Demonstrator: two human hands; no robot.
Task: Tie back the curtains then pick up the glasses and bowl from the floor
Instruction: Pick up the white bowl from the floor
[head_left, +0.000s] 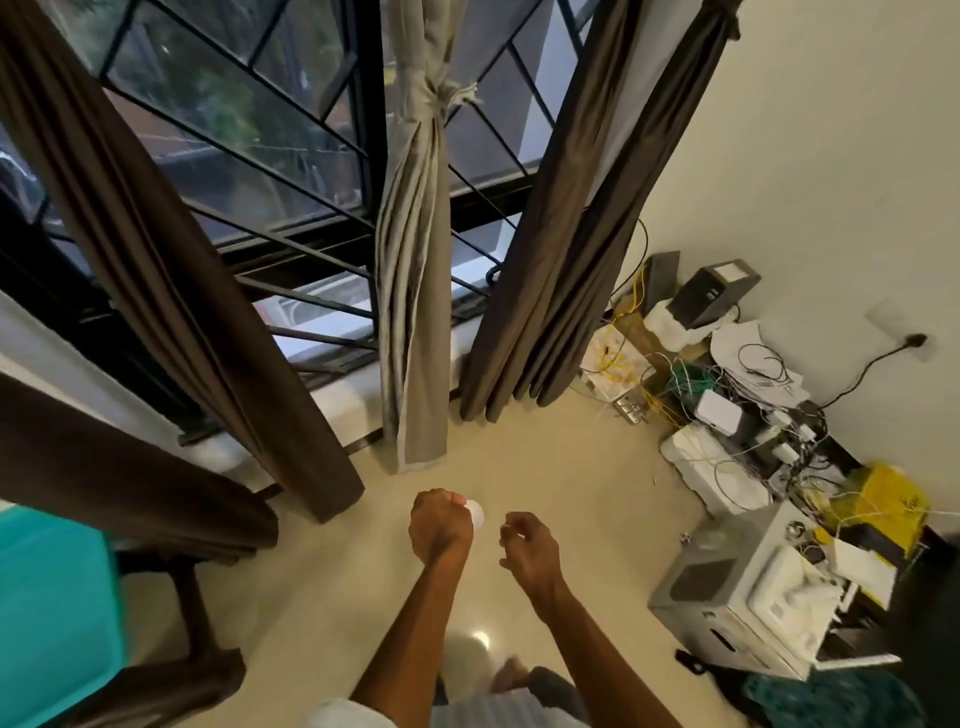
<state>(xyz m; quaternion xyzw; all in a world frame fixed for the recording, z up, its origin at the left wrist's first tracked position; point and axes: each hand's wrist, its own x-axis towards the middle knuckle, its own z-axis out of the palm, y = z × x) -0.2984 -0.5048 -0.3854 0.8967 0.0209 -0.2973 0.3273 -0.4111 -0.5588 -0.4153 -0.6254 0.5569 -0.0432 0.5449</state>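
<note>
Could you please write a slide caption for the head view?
A beige fabric curtain knotted at the window; left hand grips a small white object, right hand empty, above cream floor.

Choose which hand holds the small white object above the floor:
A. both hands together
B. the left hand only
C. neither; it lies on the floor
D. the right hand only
B: the left hand is curled round the small white object, while the right hand hangs beside it with loosely curled fingers and holds nothing.
</note>
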